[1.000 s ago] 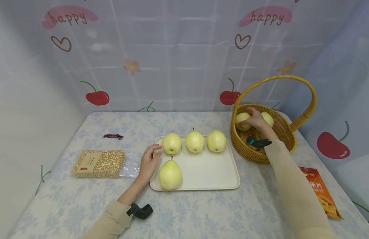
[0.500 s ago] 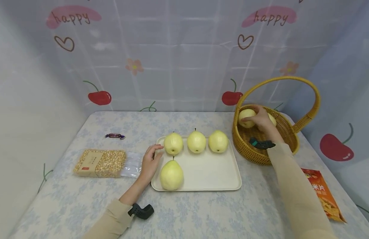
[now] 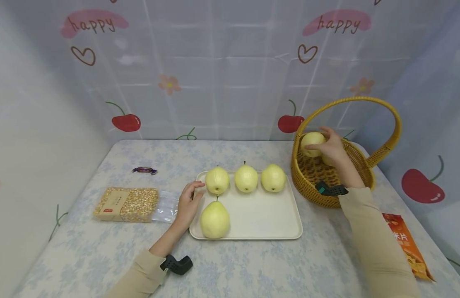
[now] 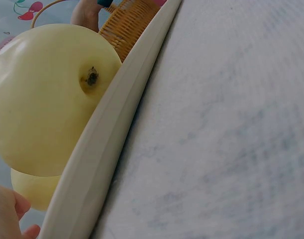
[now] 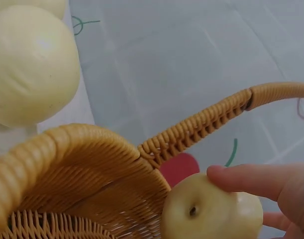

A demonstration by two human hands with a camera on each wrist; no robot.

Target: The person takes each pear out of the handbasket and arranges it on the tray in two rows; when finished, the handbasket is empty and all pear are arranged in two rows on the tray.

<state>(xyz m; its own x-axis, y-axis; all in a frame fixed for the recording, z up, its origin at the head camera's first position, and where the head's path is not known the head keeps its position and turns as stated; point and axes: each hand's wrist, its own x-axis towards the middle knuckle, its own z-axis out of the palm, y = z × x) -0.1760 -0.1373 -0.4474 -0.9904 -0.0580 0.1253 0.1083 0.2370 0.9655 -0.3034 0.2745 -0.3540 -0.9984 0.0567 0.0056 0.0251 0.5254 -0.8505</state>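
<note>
My right hand (image 3: 335,147) grips a pale yellow pear (image 3: 312,145) at the left back of the wicker basket (image 3: 304,188). In the right wrist view, the thumb lies on top of this pear (image 5: 191,209), near its dark dimple. Another pear (image 3: 328,160) shows in part under the hand, inside the basket. My left hand (image 3: 187,205) rests at the left rim of the cream tray (image 3: 259,219), fingers loosely bent over the edge. On the tray, three pears (image 3: 246,179) stand in a back row, and one larger pear (image 3: 215,220) sits at the front left.
Left of the tray lies a clear bag of corn kernels (image 3: 138,205), its flap under the left hand's side. Behind it is a small wrapped candy (image 3: 144,170). An orange snack bag (image 3: 410,248) lies beside the right sleeve. The basket's tall handle (image 3: 395,124) arches over the right hand.
The right hand has raised the gripped pear slightly and brought it right, over the other pear in the basket. The left hand stays at the tray; the head view has shifted a little.
</note>
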